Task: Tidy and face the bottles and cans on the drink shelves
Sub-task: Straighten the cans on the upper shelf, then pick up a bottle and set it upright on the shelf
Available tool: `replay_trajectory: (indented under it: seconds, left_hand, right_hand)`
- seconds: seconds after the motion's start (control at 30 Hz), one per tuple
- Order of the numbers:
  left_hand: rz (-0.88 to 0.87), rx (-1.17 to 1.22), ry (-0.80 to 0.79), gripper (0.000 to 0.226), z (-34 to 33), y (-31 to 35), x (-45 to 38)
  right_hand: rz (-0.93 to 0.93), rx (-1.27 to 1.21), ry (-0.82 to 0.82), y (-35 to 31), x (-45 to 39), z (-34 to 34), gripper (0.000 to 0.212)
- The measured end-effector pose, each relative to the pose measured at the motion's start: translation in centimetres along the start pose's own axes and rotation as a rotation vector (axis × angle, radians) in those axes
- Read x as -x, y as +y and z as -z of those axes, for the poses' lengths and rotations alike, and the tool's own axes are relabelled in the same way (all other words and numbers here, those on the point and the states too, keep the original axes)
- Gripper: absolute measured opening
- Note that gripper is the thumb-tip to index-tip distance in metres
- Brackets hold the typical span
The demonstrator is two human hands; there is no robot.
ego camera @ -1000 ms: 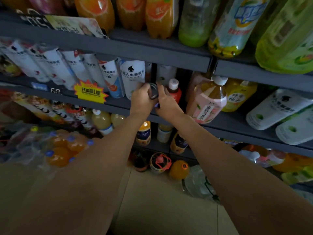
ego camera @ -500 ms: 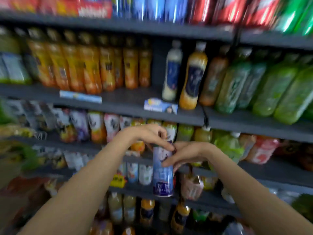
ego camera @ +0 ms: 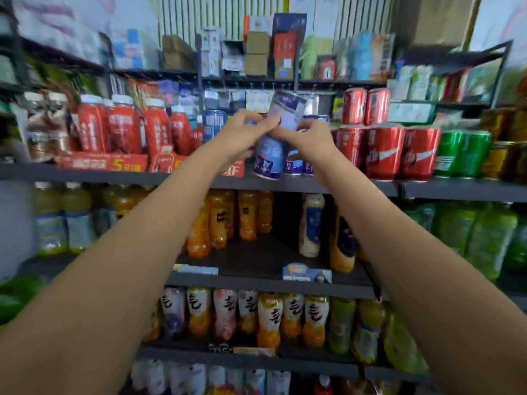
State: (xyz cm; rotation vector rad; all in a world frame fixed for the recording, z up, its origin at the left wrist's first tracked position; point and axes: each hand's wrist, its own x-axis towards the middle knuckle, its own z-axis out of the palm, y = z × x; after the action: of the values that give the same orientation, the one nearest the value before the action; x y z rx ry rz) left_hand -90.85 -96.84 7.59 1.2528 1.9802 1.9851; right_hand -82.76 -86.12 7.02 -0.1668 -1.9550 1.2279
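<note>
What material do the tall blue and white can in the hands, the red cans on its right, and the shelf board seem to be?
Blue and white can: probably thin metal, printed and slightly glossy, though blurred. Red cans: likely aluminium, with bright streaks of reflected light. Shelf board: probably painted metal, dark grey, matte and thin-edged.

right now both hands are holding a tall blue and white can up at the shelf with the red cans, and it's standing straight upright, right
Not quite. The left hand and right hand do hold the tall blue and white can at the shelf with the red cans, but the can is tilted, its top leaning to the right, not upright. The head view shows this.
</note>
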Motion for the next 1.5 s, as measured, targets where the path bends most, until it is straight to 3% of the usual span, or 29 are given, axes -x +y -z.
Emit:
replay_trajectory:
  seconds: [0.1, 0.2, 0.37, 0.57, 0.67, 0.83, 0.97, 1.1, 1.2, 1.4, 1.5]
  left_hand:
    - [0.037, -0.052, -0.005, 0.024, 0.1, -0.5, -2.4]
    - [0.064, -0.151, -0.035, 0.032, -0.6, -1.7, -4.1]
    - [0.138, -0.297, -0.045, 0.019, -0.8, -4.2, -6.0]
    - [0.002, -0.686, 0.021, 0.041, -1.3, -6.4, -7.6]
    - [-0.038, -0.692, 0.116, 0.041, -1.4, -7.4, -7.1]
    - [-0.136, -0.726, 0.136, 0.044, -1.0, -8.7, -4.1]
    - [-0.295, -0.747, 0.088, 0.037, -1.3, -9.6, 0.7]
    - [-0.391, -0.647, 0.054, 0.031, -2.2, -11.7, 6.6]
    - [-0.228, -0.622, -0.009, 0.027, -3.6, -15.9, 11.6]
    - [0.247, -0.642, -0.070, 0.024, -4.7, -27.7, 20.2]
    - [0.375, -0.671, -0.120, 0.022, -5.8, -32.1, 23.2]
  right_hand:
    - [0.083, 0.238, 0.151, -0.3, -3.7, -0.9, 0.043]
    - [0.052, 0.356, 0.171, 1.4, -6.0, -1.9, 0.045]
    - [0.046, 0.520, 0.126, 4.2, -7.5, -3.3, 0.052]
    - [0.013, 0.839, 0.012, 4.5, -8.8, -3.2, 0.052]
    - [-0.016, 0.794, 0.024, 5.4, -8.9, -3.5, 0.048]
    - [-0.006, 0.761, 0.091, 5.6, -6.4, -3.3, 0.047]
    - [0.038, 0.577, 0.229, 6.3, -2.3, -4.1, 0.017]
    - [0.103, 0.425, 0.343, 8.5, 5.1, -4.1, 0.012]
    - [0.029, 0.382, 0.229, 12.5, 11.9, -4.2, 0.008]
    - [-0.479, 0.426, 0.065, 24.5, 24.2, -3.4, 0.013]
    - [-0.694, 0.514, 0.017, 29.5, 28.7, -2.7, 0.014]
